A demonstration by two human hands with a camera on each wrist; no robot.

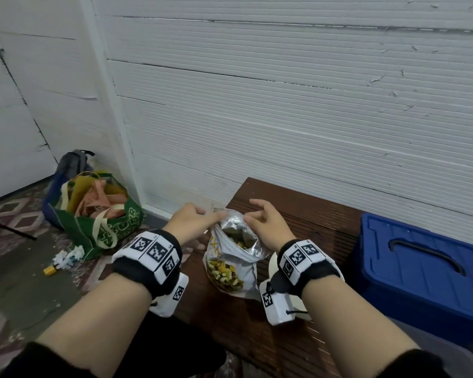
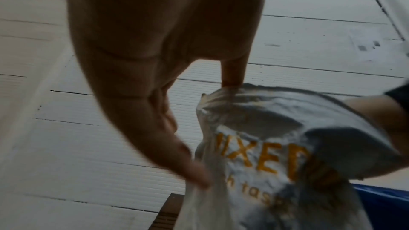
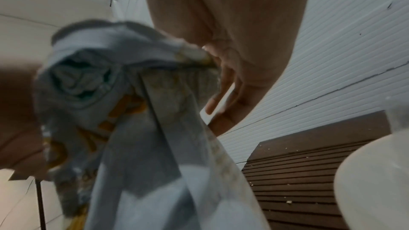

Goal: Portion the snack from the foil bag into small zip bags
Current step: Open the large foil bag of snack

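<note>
An opened foil snack bag point(image 1: 231, 264) with orange "MIXED" lettering point(image 2: 265, 156) stands on the brown slatted table point(image 1: 306, 216). Mixed snack pieces point(image 1: 236, 240) show inside its silver mouth. My left hand point(image 1: 216, 215) pinches the left side of the rim; in the left wrist view the index fingertip point(image 2: 232, 80) sits on the rim and the thumb point(image 2: 192, 169) on the bag's side. My right hand point(image 1: 247, 219) pinches the right side of the rim with thumb and forefinger, its other fingers point(image 3: 223, 83) spread loosely. The mouth is held apart between both hands.
A blue lidded storage bin point(image 1: 421, 268) stands at the right end of the table. A white rounded object point(image 3: 376, 181) sits under my right wrist. Crumbs lie on the slats. On the floor to the left are a green shopping bag point(image 1: 99, 222) and a grey backpack point(image 1: 71, 162). The wall is close behind.
</note>
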